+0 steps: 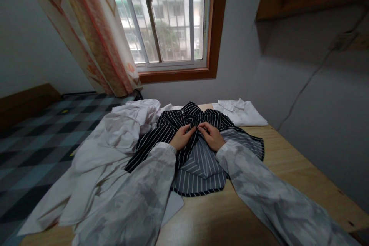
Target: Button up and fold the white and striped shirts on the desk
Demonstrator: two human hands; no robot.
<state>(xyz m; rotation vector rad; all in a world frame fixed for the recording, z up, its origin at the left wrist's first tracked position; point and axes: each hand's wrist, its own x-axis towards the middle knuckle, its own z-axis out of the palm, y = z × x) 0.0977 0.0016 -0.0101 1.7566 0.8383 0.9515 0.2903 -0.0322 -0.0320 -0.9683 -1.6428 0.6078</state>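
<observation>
A black shirt with white stripes (167,128) lies spread on the wooden table, its collar end toward the window and its greyer inner side showing near me. My left hand (182,137) pinches the front of the shirt just below the collar. Close beside it, my right hand (211,137) also has its fingertips closed on the shirt front. The fingertips of both hands nearly meet. Whatever small part lies between them, perhaps a button, is too small to make out.
Rumpled white garments (121,130) are heaped at the left of the table (300,177). A folded white shirt (240,113) lies at the back right. A white sheet (173,206) pokes out near me. Left is a checked bed (37,138); a cable (302,84) hangs on the right wall.
</observation>
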